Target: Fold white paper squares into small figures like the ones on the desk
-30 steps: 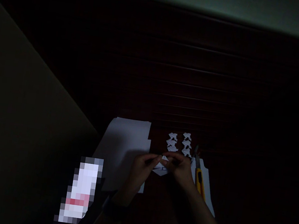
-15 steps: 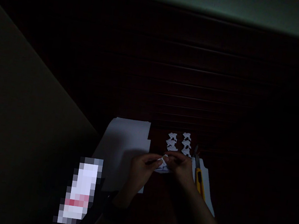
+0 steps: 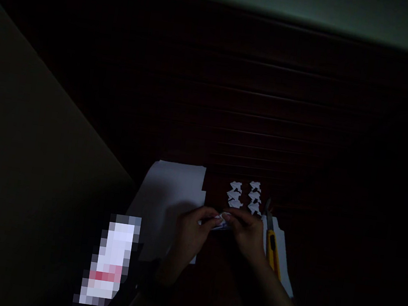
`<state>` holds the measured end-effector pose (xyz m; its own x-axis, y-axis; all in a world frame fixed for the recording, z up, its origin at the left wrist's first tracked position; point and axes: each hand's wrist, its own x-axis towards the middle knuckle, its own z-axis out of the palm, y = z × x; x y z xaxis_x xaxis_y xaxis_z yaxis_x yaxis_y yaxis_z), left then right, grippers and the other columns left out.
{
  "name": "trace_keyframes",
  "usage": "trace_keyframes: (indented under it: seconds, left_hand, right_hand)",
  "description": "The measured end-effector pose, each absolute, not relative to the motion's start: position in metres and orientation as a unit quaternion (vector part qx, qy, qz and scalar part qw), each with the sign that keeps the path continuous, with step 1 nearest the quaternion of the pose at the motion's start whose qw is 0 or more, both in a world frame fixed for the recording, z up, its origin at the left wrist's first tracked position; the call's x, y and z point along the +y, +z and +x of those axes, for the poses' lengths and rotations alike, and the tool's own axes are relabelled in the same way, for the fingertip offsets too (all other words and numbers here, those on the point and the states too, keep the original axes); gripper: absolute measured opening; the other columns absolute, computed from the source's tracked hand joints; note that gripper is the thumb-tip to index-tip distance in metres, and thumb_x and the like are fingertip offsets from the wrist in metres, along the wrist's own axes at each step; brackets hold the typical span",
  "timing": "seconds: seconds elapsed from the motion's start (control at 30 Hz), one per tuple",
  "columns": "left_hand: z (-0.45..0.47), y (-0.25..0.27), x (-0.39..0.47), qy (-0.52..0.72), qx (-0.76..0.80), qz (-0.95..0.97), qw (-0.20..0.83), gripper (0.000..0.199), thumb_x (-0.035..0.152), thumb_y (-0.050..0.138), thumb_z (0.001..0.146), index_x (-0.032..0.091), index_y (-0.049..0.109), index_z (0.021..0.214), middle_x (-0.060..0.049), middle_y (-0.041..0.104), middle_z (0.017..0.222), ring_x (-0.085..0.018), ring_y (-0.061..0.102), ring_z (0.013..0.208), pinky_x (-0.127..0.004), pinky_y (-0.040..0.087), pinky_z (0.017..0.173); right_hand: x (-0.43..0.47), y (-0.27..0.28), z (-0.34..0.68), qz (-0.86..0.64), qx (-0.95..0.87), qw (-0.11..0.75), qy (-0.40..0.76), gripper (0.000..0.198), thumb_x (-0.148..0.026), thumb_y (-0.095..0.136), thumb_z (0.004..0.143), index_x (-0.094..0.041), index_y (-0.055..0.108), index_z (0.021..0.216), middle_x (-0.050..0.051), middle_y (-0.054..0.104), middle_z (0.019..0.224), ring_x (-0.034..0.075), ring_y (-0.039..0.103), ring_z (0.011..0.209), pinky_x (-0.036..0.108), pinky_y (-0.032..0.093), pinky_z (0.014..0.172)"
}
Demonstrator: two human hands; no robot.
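Between my two hands is a small piece of folded white paper point(image 3: 222, 223), partly covered by the fingers. My left hand point(image 3: 193, 230) pinches its left side between thumb and fingertips. On the right side, my right hand point(image 3: 249, 233) pinches it the same way, thumb close to the other thumb. Just beyond the hands, several small folded paper figures point(image 3: 235, 196) lie in two columns on the dark table point(image 3: 220, 277). Exact folds of the held paper are too dim to make out.
White paper sheets point(image 3: 173, 184) lie to the left, partly under my left hand. A yellow utility knife point(image 3: 272, 248) with its blade out rests on more white paper point(image 3: 285, 261) at the right. A blurred-out bright object point(image 3: 109, 256) is at lower left.
My fingers have shifted slightly on the folded paper, and less of it shows now. The left hand has tilted a little; the paper figures and knife stay put.
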<state>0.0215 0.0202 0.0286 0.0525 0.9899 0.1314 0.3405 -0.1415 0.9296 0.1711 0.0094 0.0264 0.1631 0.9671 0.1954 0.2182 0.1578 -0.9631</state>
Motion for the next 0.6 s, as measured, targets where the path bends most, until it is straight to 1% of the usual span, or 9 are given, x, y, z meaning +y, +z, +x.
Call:
trace_keyframes:
  seconds: [0.17,0.47,0.6]
  left_hand:
    - [0.0215,0.0290,0.0197,0.439,0.526,0.634,0.359,0.007,0.026,0.066,0.074,0.023,0.069,0.080,0.001,0.071,0.081,-0.016,0.065,0.077,-0.025,0.050,0.072]
    - [0.0195,0.0268,0.0200,0.431,0.529,0.651,0.333,0.009,0.029,0.066,0.075,0.023,0.070,0.081,0.001,0.072,0.082,-0.017,0.066,0.077,-0.026,0.051,0.071]
    - [0.0195,0.0230,0.0203,0.419,0.532,0.662,0.322,0.009,0.026,0.065,0.076,0.024,0.070,0.083,0.001,0.072,0.084,-0.017,0.066,0.079,-0.027,0.051,0.074]
  right_hand:
    - [0.0094,0.0243,0.1708,-0.534,-0.563,0.541,0.323,0.013,-0.023,0.065,0.076,-0.026,0.074,0.086,0.002,0.073,0.084,0.019,0.067,0.076,0.029,0.051,0.069]
    - [0.0091,0.0249,0.1724,-0.527,-0.582,0.537,0.307,0.013,-0.021,0.065,0.077,-0.025,0.073,0.086,0.001,0.073,0.083,0.018,0.066,0.074,0.027,0.051,0.068]
    - [0.0081,0.0257,0.1730,-0.517,-0.616,0.525,0.279,0.017,-0.017,0.062,0.079,-0.026,0.073,0.089,0.001,0.073,0.086,0.018,0.067,0.077,0.028,0.051,0.071]
